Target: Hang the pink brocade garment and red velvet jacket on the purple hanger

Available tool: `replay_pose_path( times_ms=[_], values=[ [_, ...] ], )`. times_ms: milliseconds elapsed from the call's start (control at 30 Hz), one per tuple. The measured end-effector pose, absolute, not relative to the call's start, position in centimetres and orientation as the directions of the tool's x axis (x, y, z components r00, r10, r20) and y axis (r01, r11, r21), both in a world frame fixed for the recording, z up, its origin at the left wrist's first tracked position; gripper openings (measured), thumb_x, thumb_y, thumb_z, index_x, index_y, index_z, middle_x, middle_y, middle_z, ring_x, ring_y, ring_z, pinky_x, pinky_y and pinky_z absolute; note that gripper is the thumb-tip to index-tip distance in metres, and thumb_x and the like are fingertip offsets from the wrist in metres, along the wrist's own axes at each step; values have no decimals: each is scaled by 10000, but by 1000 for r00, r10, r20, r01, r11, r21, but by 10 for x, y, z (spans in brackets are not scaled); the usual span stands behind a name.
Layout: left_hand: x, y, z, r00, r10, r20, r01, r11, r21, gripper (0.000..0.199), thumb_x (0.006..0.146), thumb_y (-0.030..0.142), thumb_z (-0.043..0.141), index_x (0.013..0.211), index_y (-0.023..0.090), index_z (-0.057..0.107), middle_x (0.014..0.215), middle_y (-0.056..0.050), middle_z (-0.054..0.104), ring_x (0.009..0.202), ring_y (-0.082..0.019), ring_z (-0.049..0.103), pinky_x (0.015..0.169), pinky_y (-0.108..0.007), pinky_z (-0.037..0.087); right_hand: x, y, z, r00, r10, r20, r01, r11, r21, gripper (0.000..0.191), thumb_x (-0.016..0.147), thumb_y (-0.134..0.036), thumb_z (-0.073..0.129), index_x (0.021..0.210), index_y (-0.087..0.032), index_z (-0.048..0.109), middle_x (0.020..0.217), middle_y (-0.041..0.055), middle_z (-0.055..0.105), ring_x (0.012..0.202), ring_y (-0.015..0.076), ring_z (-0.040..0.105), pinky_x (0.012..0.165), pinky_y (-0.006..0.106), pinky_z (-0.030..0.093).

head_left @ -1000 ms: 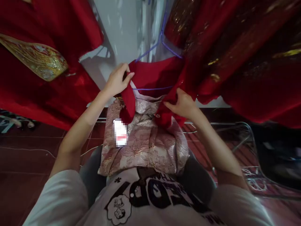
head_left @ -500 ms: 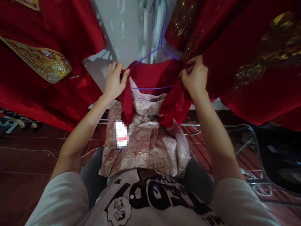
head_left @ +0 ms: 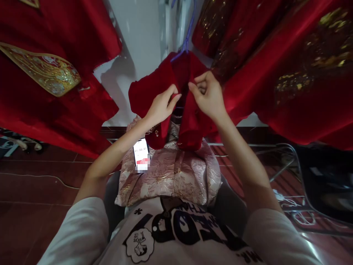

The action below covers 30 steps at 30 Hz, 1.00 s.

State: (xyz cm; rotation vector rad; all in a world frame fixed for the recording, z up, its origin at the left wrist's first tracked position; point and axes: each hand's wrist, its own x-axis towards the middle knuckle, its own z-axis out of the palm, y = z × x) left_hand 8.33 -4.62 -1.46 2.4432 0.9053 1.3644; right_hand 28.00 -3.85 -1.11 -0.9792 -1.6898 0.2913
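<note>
A short red jacket (head_left: 151, 90) hangs on a purple hanger (head_left: 189, 31) in front of me, its two front edges drawn near each other. My left hand (head_left: 163, 105) pinches the left front edge between thumb and fingers. On the other side, my right hand (head_left: 209, 97) is closed on the right front edge, close to the collar. Dark inner cloth shows in the narrow gap between the edges. The jacket's lower ends hang over a pinkish-gold brocade cloth (head_left: 162, 180) on my lap. A phone (head_left: 141, 152) with a lit screen lies on the brocade.
Red garments with gold decoration hang on the left (head_left: 91, 103) and right (head_left: 298, 110). Behind the jacket is a pale wall (head_left: 143, 33). A black chair (head_left: 325, 184) stands at the right, with white cables near it. Another cable runs across the tiled floor (head_left: 35, 195).
Both hands have moved inward, bringing the jacket's fronts from spread wide to nearly together. The jacket now covers more of the hanger, and its left shoulder is spread out to the left.
</note>
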Motion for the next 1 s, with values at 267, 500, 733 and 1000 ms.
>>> replay_pose_path(
  times_ms=[267,500,733,1000],
  values=[
    [63,-38,-40,305,716,628,530,-675,513,275,885,302,758,1061,218,565,844,9,630,765,-158,661,715,-285,527,293,-41,-65,74,797,599,532,476,-700,521,821,-592,732,1119,-235,497,945,35,600,800,186,622,683,370,583],
    [75,-41,-41,312,715,625,517,-680,520,278,858,145,691,1097,224,574,917,-15,664,810,-169,673,749,-311,551,280,-34,-68,-23,840,542,482,484,-730,403,917,-652,577,964,-271,454,825,24,590,766,219,627,777,459,596],
    [85,-47,-36,317,695,645,447,-709,545,334,840,91,678,1131,224,582,1019,-44,695,939,-181,691,851,-333,563,260,-55,-51,-98,823,559,303,560,-771,472,884,-669,646,1141,-301,500,921,24,617,886,213,676,832,424,633],
    [79,-46,-38,199,774,601,331,-630,702,122,857,144,706,893,196,602,899,-13,747,836,-124,725,777,-242,570,257,-69,-54,-73,799,596,190,598,-778,476,918,-640,619,1247,-310,524,994,27,629,915,186,683,873,396,639]
  ],
)
